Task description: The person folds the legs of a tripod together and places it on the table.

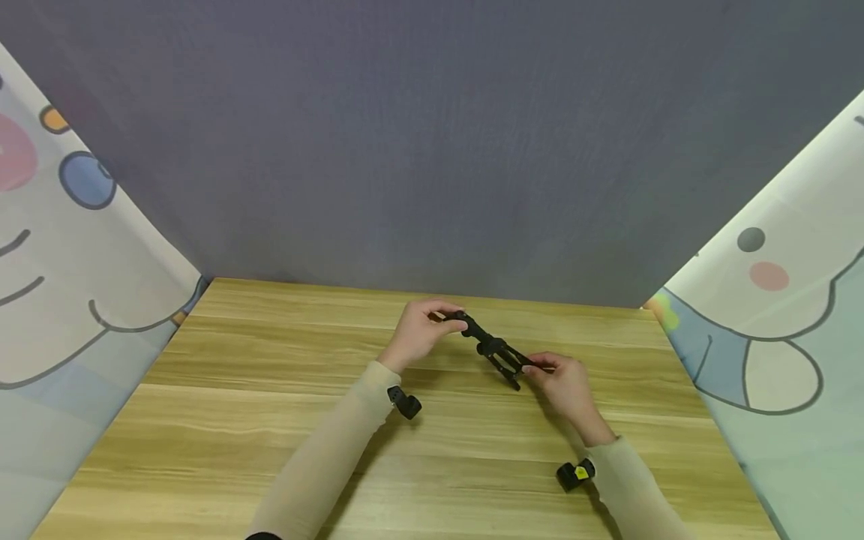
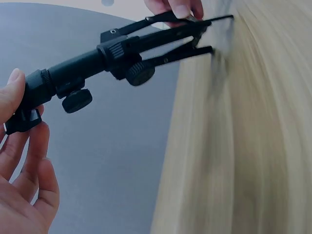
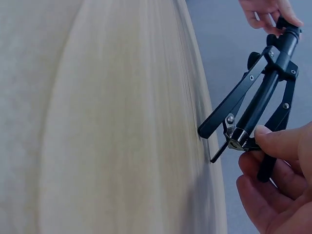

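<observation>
A small black tripod (image 1: 491, 346) is held tilted above the wooden table between both hands, its legs partly folded along the centre tube. My left hand (image 1: 420, 330) pinches the head end of it between thumb and fingers. In the left wrist view, round knobs stick out from the tripod's tube (image 2: 78, 68). At the other end my right hand (image 1: 562, 384) pinches one of the legs with thumb and fingers. The right wrist view shows the legs (image 3: 229, 109) spread a little from the tube, with metal brackets near its lower end.
The wood-grain table (image 1: 270, 420) runs back to a grey wall (image 1: 432, 150). Panels with cartoon prints stand at the left (image 1: 74, 247) and right (image 1: 776, 315). Each wrist wears a small black camera, on the left (image 1: 405, 403) and on the right (image 1: 576, 475).
</observation>
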`<state>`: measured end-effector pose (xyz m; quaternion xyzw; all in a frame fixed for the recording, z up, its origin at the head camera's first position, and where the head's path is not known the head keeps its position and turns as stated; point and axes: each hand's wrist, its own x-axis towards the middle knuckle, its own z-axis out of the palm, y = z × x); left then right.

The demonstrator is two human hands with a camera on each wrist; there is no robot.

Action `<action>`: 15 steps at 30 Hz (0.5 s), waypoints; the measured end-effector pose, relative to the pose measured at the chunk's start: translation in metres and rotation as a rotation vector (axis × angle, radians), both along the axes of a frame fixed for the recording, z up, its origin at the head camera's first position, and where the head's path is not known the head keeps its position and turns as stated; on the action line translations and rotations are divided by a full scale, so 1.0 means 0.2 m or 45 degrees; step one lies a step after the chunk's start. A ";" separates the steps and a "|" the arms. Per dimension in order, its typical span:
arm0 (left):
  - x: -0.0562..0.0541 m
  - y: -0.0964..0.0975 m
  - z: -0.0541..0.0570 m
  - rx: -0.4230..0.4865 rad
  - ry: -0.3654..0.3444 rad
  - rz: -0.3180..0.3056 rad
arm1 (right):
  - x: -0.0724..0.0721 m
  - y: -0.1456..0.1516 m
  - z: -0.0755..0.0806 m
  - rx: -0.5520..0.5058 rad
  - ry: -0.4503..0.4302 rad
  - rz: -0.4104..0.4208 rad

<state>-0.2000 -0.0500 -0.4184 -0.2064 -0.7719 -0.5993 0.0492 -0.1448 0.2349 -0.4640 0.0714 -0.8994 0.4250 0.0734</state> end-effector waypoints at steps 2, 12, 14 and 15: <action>0.00 -0.03 -0.02 -0.040 -0.001 0.017 | 0.00 0.00 0.00 0.015 0.021 0.014; -0.01 -0.16 -0.09 -0.190 -0.020 0.049 | -0.04 -0.02 0.00 0.183 0.154 0.119; -0.01 -0.18 -0.10 -0.226 -0.029 0.048 | -0.05 -0.02 0.00 0.171 0.141 0.135; -0.01 -0.19 -0.11 -0.241 -0.034 0.047 | -0.05 -0.02 0.00 0.161 0.133 0.142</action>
